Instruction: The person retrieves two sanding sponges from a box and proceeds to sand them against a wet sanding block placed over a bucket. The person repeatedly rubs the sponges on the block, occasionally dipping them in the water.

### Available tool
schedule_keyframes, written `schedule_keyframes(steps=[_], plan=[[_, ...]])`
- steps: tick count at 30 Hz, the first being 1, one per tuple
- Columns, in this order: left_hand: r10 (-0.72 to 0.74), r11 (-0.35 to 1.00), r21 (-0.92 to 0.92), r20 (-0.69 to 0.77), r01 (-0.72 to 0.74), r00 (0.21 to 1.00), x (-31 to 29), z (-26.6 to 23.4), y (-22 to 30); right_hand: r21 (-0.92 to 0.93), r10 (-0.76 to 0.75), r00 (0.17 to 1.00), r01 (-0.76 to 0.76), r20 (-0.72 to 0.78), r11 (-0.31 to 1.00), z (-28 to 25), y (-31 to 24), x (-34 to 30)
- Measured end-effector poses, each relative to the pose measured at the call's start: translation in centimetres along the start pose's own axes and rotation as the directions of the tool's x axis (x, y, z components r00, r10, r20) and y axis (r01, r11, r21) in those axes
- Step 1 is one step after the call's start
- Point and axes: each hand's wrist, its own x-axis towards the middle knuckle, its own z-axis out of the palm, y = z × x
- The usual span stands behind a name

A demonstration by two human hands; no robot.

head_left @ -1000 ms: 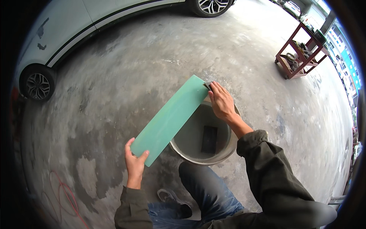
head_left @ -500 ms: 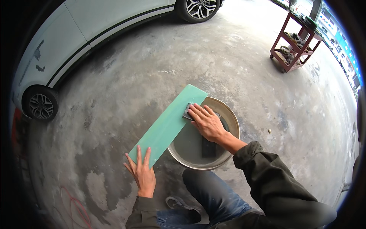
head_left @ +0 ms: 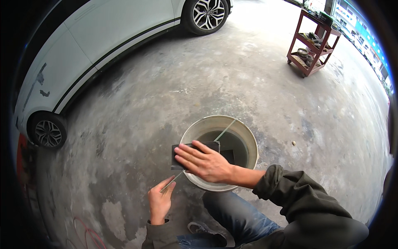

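A thin green panel (head_left: 226,130) is turned edge-on, slanting across a round metal basin (head_left: 251,133) of cloudy water. My left hand (head_left: 161,201) grips its lower end, just outside the rim, between thumb and fingers. Above the panel's middle, my right hand (head_left: 205,164) lies with stretched fingers over a dark rectangular sheet, which looks like sandpaper (head_left: 175,162), holding it against the panel's edge. The thumb and the sheet's underside are hidden. Another dark rectangular piece (head_left: 227,156) shows in the basin's water.
A pale car (head_left: 124,29) with dark scuffed patches on its side stands at the upper left. A red wheeled cart (head_left: 315,47) with tools is at the upper right. A red hose (head_left: 89,232) lies on the concrete floor (head_left: 137,103), lower left. My knee (head_left: 236,211) is beside the basin.
The green panel has turned from showing its broad face to standing on edge. My right hand and the sheet have moved left and nearer, and my left hand has regripped the end in a pinch.
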Motion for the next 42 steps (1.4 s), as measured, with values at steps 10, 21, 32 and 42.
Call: schedule_keyframes(steps=[10,21,32,42], plan=[[-0.073,0.961,-0.258,0.092,0.095,0.993,1.2,0.9,-2.8,-0.015,-0.022,1.0,0.022,-0.019,1.0,-1.0,4.5,-1.1],[-0.05,0.958,-0.279,0.056,0.064,0.997,1.3,0.8,-2.5,0.032,0.166,0.986,-0.166,-0.018,0.986,-2.4,5.4,-2.3],[-0.069,0.95,-0.301,0.07,0.087,0.995,1.5,1.1,-2.5,-0.34,0.272,0.96,-0.279,-0.069,0.898,-5.9,15.9,-6.9],[0.172,0.984,0.001,-0.201,-0.176,0.964,1.8,1.6,-3.6,0.066,0.026,0.997,-0.03,0.07,0.997,1.7,-6.8,2.6]])
